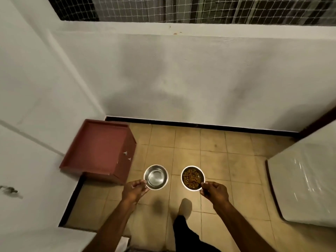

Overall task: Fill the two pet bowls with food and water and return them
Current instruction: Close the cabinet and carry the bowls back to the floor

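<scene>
I hold two round steel pet bowls out in front of me above a tiled floor. The left bowl (156, 176) holds clear water, and my left hand (134, 191) grips its near rim. The right bowl (192, 178) is filled with brown kibble, and my right hand (214, 192) pinches its near rim. Both bowls are level and a hand's width apart. One foot and a dark trouser leg (183, 231) show below them.
A low red-brown cabinet (101, 150) with two small knobs stands in the left corner. A white plastic-wrapped appliance (305, 186) fills the right side. A white half wall (181, 79) with netting above closes the front. Beige floor tiles (214, 150) lie between.
</scene>
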